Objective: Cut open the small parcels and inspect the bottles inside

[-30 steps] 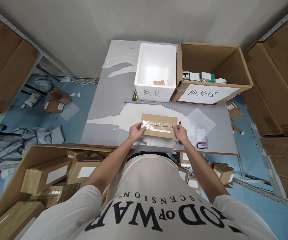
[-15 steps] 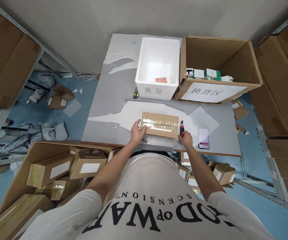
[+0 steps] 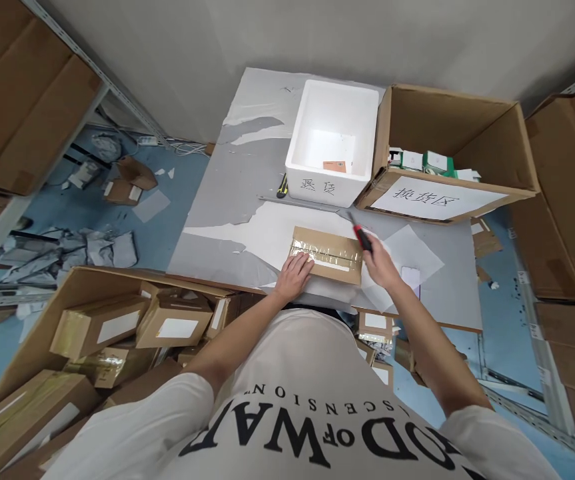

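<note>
A taped cardboard box (image 3: pixel 334 248) lies on the table in front of me, with shiny clear tape along its top. My left hand (image 3: pixel 294 275) rests on the box's near left part, its fingers stretched out over the top. A red and black utility knife (image 3: pixel 362 238) is gripped in my right hand (image 3: pixel 382 267), just off the box's right end. Its tip points up and away, towards the far side of the table. The knife appears to be held above the table and apart from the box.
Behind the box stand a white foam box (image 3: pixel 324 185) with an orange card inside and a large open carton (image 3: pixel 432 198) holding small packages. A yellow and black cutter (image 3: pixel 282 186) lies beside the foam box. A phone (image 3: pixel 411 275) and a paper sheet (image 3: pixel 424 248) lie right.
My right hand has lifted the utility knife up from beside the box's right end. My left hand has moved from gripping the left end onto the box's top. The view has shifted slightly.
</note>
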`<action>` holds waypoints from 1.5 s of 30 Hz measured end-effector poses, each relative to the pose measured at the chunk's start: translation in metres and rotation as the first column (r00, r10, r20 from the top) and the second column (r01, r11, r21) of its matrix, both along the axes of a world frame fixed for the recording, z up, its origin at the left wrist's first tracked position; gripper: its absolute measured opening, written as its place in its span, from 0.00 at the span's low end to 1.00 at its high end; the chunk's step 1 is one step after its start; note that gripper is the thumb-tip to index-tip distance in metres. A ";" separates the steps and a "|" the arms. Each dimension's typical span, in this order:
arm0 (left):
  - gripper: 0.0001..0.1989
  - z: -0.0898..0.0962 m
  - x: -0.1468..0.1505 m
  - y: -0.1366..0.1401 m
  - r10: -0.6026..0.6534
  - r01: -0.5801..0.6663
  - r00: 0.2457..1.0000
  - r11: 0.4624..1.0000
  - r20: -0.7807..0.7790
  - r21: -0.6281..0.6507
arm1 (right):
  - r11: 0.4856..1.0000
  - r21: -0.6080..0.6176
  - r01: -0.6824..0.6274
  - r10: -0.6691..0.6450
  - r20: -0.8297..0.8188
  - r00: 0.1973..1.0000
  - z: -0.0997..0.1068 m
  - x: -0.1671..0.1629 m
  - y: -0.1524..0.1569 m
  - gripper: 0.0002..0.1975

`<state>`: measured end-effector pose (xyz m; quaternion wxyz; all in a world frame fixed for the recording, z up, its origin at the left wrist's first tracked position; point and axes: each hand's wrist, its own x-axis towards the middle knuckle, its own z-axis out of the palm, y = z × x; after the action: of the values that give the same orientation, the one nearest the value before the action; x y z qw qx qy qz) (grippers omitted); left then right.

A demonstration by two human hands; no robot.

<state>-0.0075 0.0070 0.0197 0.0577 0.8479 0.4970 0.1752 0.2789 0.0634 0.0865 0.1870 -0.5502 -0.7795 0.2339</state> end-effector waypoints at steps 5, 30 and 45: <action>0.18 -0.012 0.001 0.005 0.016 -0.017 1.000 0.998 0.016 0.059 | 0.893 -0.222 -0.392 0.441 0.251 0.862 0.032 -0.066 0.016 0.29; 0.19 -0.015 0.001 0.003 0.043 -0.040 0.996 0.999 0.084 -0.036 | 0.812 -0.354 -0.464 0.577 0.610 0.544 0.066 -0.050 0.033 0.35; 0.18 -0.006 0.002 0.005 0.071 -0.066 0.995 0.996 0.069 -0.062 | 0.914 -0.338 -0.225 0.392 0.587 0.708 0.071 0.088 -0.022 0.43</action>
<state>-0.0051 0.0120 0.0134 0.0947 0.8215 0.5284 0.1922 0.3671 0.0410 0.1570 -0.2022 -0.4757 -0.8425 0.1521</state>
